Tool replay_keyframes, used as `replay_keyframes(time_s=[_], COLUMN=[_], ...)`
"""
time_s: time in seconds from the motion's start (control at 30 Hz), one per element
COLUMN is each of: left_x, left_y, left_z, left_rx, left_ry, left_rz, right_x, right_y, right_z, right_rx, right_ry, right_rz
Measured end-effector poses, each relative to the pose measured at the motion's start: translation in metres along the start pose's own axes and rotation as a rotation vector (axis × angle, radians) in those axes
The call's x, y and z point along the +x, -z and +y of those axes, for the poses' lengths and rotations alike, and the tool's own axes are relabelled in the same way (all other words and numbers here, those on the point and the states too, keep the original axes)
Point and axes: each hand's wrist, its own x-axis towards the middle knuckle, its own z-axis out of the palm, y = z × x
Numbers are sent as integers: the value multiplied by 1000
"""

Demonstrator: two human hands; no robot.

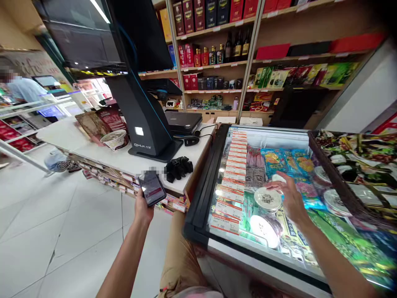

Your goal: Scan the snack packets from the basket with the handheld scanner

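My left hand [143,207] is closed around a dark smartphone [151,188], held up with its screen lit in front of the white counter [102,155]. My right hand [288,194] reaches into the open chest freezer [201,194], its fingers spread over the packets, close to a round ice cream tub [267,199]. A second round tub [265,229] lies nearer to me. Blue and yellow ice cream packets [283,161] lie just beyond the hand. A column of red and white price labels [232,178] runs down the freezer's left side.
A black checkout terminal [145,120] stands on the counter with a handheld scanner [190,140], a black cloth bundle [178,167] and a bowl [115,138]. Shelves of boxes and bottles [214,54] fill the back wall. Another person [21,89] stands far left.
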Motion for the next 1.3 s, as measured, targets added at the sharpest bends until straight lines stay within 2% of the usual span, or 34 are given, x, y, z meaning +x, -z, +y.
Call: replay_keyframes(time_s=[0.2,0.33,0.57,0.77,1.03,1.3], left_x=[-8,-9,-8,4,23,31], left_y=[22,37,40,39,35,27], left_z=[-24,-43,-74,-78,-70,-66], left_rx=[-59,7,187,324,425,391], left_ry=[-111,-54,155,290,312,291], left_rz=[177,231,62,-56,-115,-181], right_x=[1,-3,-4,-2,-4,-3], right_y=[6,1,-1,2,0,0], right_z=[0,-10,-14,-10,-16,-18], right_rx=[19,-24,-56,-86,-64,-54], right_ry=[2,-32,-45,-17,9,-7], right_rz=[18,-2,-27,-11,-3,-4])
